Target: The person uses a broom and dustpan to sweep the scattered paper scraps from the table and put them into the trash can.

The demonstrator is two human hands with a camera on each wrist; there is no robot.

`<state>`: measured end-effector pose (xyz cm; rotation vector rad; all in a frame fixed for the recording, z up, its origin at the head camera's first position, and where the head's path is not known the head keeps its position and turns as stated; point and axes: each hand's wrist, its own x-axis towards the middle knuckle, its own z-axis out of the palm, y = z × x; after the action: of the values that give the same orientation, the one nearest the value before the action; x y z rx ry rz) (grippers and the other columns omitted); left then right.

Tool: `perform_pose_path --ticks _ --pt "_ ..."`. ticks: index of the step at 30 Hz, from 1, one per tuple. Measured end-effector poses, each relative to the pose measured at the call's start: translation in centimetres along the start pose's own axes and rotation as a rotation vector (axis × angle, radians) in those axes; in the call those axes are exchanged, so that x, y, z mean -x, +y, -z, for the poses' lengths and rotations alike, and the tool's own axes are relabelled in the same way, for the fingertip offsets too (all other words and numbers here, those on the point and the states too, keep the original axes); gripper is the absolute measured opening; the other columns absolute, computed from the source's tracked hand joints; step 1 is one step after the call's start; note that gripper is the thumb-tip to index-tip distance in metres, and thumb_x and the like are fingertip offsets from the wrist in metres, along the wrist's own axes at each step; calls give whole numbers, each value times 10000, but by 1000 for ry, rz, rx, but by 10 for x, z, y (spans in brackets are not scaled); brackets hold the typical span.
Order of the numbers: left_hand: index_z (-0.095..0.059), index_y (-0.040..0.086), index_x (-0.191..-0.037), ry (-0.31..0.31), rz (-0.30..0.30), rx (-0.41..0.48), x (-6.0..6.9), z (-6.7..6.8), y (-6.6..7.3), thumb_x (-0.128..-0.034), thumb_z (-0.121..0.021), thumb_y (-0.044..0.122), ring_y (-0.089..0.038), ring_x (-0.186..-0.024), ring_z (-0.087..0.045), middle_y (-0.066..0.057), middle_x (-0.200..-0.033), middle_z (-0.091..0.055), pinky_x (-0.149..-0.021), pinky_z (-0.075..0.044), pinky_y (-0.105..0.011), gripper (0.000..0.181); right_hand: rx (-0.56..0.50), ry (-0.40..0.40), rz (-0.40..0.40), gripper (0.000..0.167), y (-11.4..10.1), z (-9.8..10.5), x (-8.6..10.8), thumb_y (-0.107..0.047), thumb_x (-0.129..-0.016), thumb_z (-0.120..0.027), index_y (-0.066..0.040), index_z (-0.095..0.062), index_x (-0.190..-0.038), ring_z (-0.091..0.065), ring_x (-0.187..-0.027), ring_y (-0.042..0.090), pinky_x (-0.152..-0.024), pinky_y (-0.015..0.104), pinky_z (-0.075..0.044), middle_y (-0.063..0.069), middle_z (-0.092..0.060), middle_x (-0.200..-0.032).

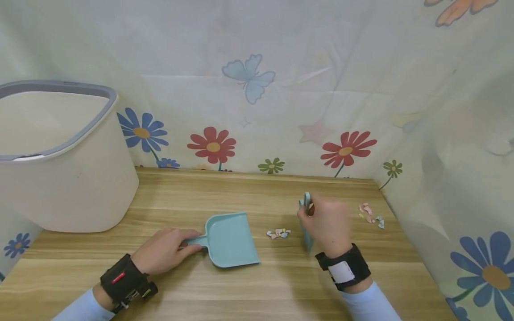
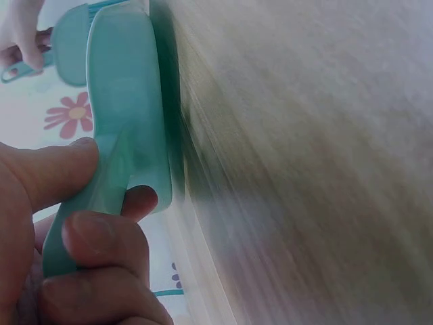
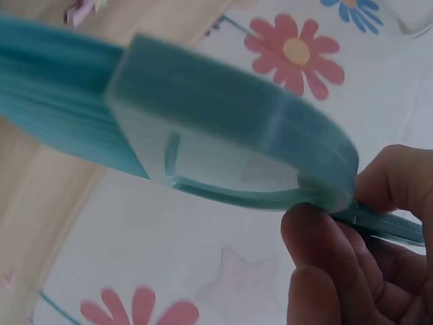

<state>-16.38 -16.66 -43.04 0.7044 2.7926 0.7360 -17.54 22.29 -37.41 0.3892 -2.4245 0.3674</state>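
A light-blue dustpan (image 1: 232,240) lies on the wooden table, its wide edge facing right. My left hand (image 1: 166,250) grips its handle; in the left wrist view, thumb and fingers of the left hand (image 2: 88,237) wrap the handle of the dustpan (image 2: 128,88). My right hand (image 1: 330,223) holds a small blue brush (image 1: 307,238) upright by its handle. The right wrist view shows the right hand (image 3: 365,257) pinching the brush (image 3: 230,115), bristles pointing left. Between dustpan and brush sits a small pile of paper scraps (image 1: 279,233).
More scraps (image 1: 370,216) are scattered on the table (image 1: 180,191) right of my right hand. A large white bin (image 1: 76,183) with a grey rim stands at the left. A flowered sheet (image 1: 281,120) hangs behind and along the right side.
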Motion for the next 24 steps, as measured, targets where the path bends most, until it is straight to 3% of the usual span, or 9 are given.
perform_pose_path --ticks 4,12,16,24 --pt "-754 226 -1233 5 -4 8 0 0 1 -989 -691 441 12 -759 -549 163 -967 -693 -678 -445 -222 332 -77 -38 -18 114 -13 -9 4 -40 -796 -809 -24 -698 -779 -484 -463 52 -451 193 -341 29 -634 -577" --pt "-759 208 -1246 23 -48 36 1 -5 4 -979 -692 474 14 -739 -543 160 -987 -709 -680 -442 -217 382 -197 -26 4 113 -35 -15 9 -50 -806 -816 -55 -712 -763 -462 -465 0 -444 136 -344 -38 -612 -577" --pt "-764 205 -1241 10 -61 63 2 -7 10 -978 -702 451 25 -670 -510 154 -925 -688 -630 -421 -204 366 -251 -27 -26 106 -41 -15 11 -41 -802 -824 -61 -724 -771 -491 -471 -5 -445 127 -369 -36 -627 -579" --pt "-754 186 -1269 5 -62 77 3 -10 14 -973 -718 421 33 -623 -465 137 -980 -712 -618 -411 -199 380 -382 -56 -63 92 -48 -15 12 -23 -817 -807 -69 -729 -811 -553 -518 -5 -479 129 -447 -14 -674 -630"
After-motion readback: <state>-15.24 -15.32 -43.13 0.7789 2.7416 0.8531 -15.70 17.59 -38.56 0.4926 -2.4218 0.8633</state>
